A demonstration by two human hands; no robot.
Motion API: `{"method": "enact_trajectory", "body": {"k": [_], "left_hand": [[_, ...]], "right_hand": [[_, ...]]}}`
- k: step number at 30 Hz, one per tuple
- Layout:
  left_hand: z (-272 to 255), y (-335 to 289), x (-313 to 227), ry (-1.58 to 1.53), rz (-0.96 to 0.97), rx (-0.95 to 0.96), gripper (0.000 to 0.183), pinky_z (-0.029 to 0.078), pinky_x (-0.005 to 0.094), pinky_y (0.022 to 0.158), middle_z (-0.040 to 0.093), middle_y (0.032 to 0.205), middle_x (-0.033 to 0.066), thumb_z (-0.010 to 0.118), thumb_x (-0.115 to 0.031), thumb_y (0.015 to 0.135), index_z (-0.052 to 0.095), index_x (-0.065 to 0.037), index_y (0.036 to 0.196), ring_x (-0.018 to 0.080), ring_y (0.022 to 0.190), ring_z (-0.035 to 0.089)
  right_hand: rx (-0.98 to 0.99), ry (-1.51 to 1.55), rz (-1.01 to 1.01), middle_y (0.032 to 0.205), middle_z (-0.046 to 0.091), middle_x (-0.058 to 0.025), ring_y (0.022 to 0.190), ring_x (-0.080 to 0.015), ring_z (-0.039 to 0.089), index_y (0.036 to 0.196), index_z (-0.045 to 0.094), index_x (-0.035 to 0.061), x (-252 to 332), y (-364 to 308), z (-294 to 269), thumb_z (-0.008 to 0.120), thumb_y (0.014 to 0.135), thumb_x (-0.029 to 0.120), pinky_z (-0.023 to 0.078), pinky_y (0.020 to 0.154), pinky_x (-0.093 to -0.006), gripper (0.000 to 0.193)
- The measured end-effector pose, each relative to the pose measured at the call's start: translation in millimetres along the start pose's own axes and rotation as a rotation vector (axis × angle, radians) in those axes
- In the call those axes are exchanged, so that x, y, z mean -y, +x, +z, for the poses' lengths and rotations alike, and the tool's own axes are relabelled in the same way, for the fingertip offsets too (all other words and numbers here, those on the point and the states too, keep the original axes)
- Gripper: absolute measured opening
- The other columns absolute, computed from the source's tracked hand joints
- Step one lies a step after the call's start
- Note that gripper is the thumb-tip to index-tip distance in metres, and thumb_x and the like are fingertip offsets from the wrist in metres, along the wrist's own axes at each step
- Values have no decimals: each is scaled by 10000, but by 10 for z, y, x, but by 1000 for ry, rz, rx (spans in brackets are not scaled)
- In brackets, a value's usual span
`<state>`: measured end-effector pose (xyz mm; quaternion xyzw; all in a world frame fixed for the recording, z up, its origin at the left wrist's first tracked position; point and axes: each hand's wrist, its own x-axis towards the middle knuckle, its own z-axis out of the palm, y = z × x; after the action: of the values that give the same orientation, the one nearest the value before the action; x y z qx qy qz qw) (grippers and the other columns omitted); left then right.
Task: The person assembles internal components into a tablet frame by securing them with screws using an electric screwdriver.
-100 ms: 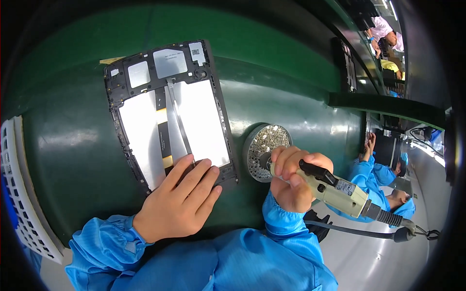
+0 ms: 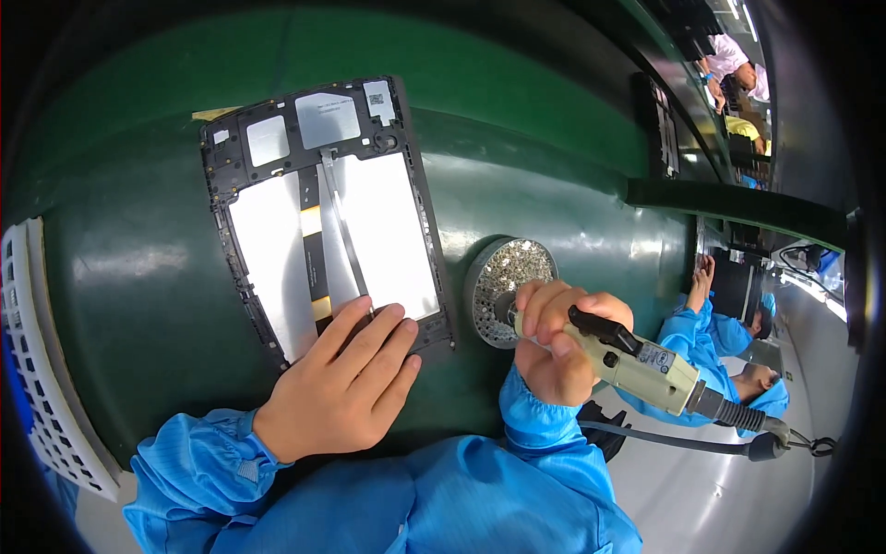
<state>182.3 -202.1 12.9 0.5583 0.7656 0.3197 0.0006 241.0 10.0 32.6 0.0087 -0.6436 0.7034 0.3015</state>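
An opened tablet-like device (image 2: 332,120), with a black frame and bright silver panels, lies on the green bench. Across its middle run a black strip and a thin grey ribbon or strip (image 2: 343,226). My left hand (image 2: 341,392) rests over its near edge, fingers stretched out, fingertips on the frame and the strip's near end. Wrapped in my right hand (image 2: 568,337) is a cream electric screwdriver (image 2: 646,371) with a black lever. Its tip points into a round dish of small metal screws (image 2: 517,263), right of the device; whether it touches a screw is hidden.
The green bench top (image 2: 138,305) surrounds the device. A white perforated tray (image 2: 46,388) stands at the left edge. From the screwdriver's rear a cable (image 2: 664,439) trails off. A dark green rail (image 2: 729,203) crosses at right. Co-workers in blue (image 2: 711,342) sit beyond.
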Motion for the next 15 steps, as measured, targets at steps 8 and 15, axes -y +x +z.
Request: {"method": "enact_trajectory", "body": {"k": [8,15], "left_hand": [[13,-14,-2,2,-8,-24,115,400,503,1009,648,1054,172,663,-87,757,694,-52,862,326,1086,584],[24,-36,-9,-6,-12,-45,97,405,507,1004,650,1043,171,663,-72,753,694,-46,841,323,1080,588]], "right_hand": [[-7,1,-2,642,493,-72,577,-199,505,1088,484,36,-4,-13,17,597,769,29,447,622,-400,338],[0,4,8,646,501,-74,592,-204,512,1084,489,38,-3,-22,19,600,770,25,451,625,-400,333]]}}
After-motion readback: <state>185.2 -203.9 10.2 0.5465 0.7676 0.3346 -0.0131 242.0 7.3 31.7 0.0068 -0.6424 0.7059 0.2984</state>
